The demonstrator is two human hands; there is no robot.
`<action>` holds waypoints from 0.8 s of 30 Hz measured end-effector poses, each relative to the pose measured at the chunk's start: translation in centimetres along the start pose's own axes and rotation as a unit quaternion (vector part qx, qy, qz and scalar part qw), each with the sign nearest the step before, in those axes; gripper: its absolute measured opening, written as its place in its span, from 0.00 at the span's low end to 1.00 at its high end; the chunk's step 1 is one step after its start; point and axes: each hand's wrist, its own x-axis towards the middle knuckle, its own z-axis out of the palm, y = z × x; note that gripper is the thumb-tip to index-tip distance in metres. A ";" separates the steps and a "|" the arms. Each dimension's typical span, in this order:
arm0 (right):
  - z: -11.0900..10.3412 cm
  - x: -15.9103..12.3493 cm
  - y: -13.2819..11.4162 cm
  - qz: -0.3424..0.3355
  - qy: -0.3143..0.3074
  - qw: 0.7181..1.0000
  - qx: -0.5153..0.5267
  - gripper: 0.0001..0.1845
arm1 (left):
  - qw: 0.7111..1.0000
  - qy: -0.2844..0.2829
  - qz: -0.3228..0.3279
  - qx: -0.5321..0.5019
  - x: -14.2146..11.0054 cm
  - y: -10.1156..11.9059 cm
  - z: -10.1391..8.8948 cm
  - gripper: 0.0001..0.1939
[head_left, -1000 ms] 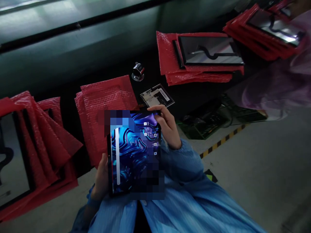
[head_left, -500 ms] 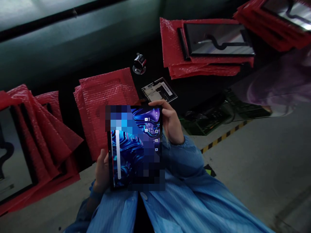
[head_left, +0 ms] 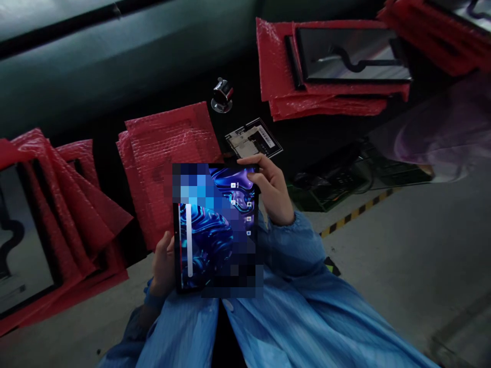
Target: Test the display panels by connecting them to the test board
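Note:
A tablet (head_left: 207, 237) with a lit blue and purple screen is held upright in front of my body. My left hand (head_left: 164, 263) grips its left edge, the thumb along the side and the other fingers hidden behind. My right hand (head_left: 273, 189) holds the upper right corner, with the thumb over the screen's edge and the index finger along the top. Blurred blocks cover the screen's upper left and lower right. Just beyond the tablet lies a stack of red bubble-wrap pouches (head_left: 169, 133).
A small chrome counter-like device (head_left: 222, 95) and an exposed circuit board piece (head_left: 255, 139) lie on the dark table. Red pouches (head_left: 88, 204) with a display panel (head_left: 23, 245) are at left. Another panel (head_left: 353, 53) tops pouches at the back right. Green trays (head_left: 330, 189) stand right.
The view has shifted slightly. My right thumb has moved from the tablet's edge onto the upper right of the screen. Both hands still hold the tablet.

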 end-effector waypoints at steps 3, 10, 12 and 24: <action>0.1 0.1 -0.3 0.008 0.004 1.000 0.025 0.14 | 0.999 0.038 0.009 0.001 0.0 0.0 0.4 0.17; 0.4 0.0 -0.4 0.021 0.006 1.000 0.017 0.12 | 0.999 0.028 0.018 0.019 0.0 0.1 1.2 0.26; 0.4 0.1 -0.2 0.016 0.007 1.000 0.025 0.13 | 0.999 0.027 0.016 0.019 0.0 0.2 1.4 0.29; 0.0 0.3 -0.2 0.028 -0.002 1.000 0.011 0.13 | 0.999 0.023 0.017 0.018 0.0 0.5 1.9 0.25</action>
